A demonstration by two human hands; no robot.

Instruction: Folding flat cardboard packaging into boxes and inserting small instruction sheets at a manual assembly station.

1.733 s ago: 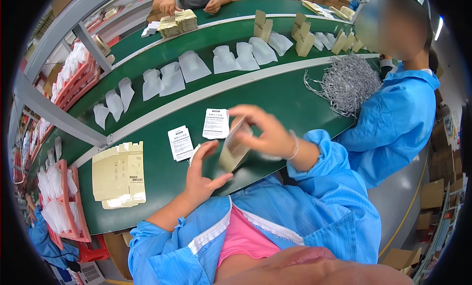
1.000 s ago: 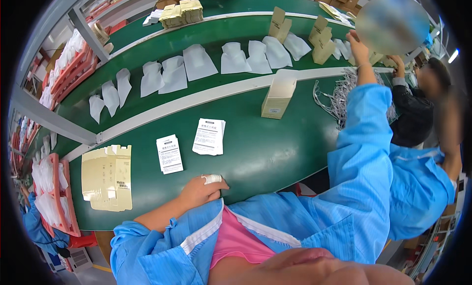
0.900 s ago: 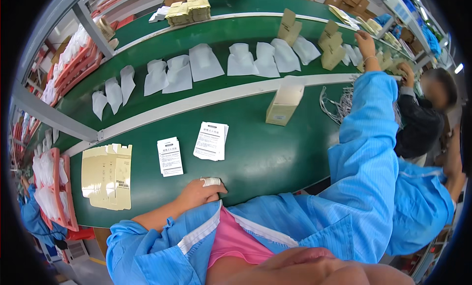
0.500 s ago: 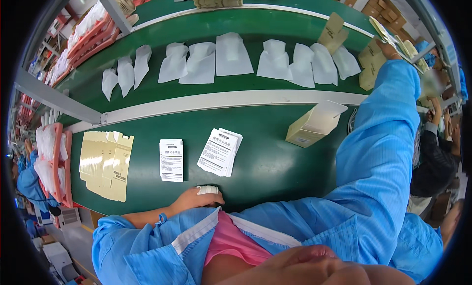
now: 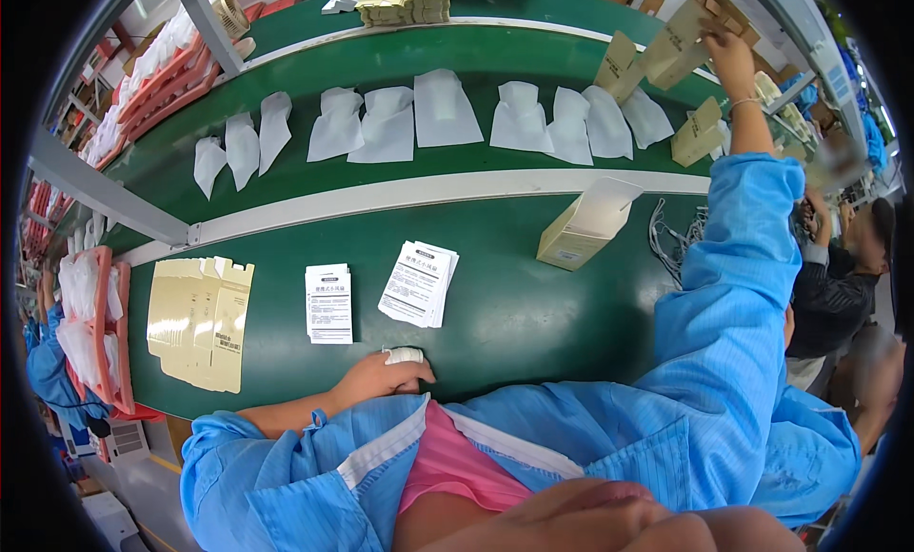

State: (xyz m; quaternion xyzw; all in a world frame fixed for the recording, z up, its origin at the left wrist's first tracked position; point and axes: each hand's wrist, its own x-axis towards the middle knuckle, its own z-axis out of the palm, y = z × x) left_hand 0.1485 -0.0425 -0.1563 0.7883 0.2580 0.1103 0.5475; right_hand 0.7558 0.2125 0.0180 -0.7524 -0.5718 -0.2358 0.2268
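My right hand reaches to the far right and grips a pale yellow carton by its upper right edge, above the back bench. Close by, another pale yellow carton stands behind the white pouches, and a smaller-looking carton sits below my hand. My left hand rests at the front edge of the bench with its fingers curled in and a white wrap on one finger; I see nothing in it. Just beyond it lie two stacks of printed leaflets, a left stack and a right stack.
An open carton stands on the green bench, beside coiled cables. Flattened cartons lie at left. White pouches line the bench behind a pale rail. Pink trays and a co-worker flank me.
My right hand has risen away from the far right, bringing a carton up and leftward. More of the cables shows beside my arm. My left hand has stayed at the bench edge.
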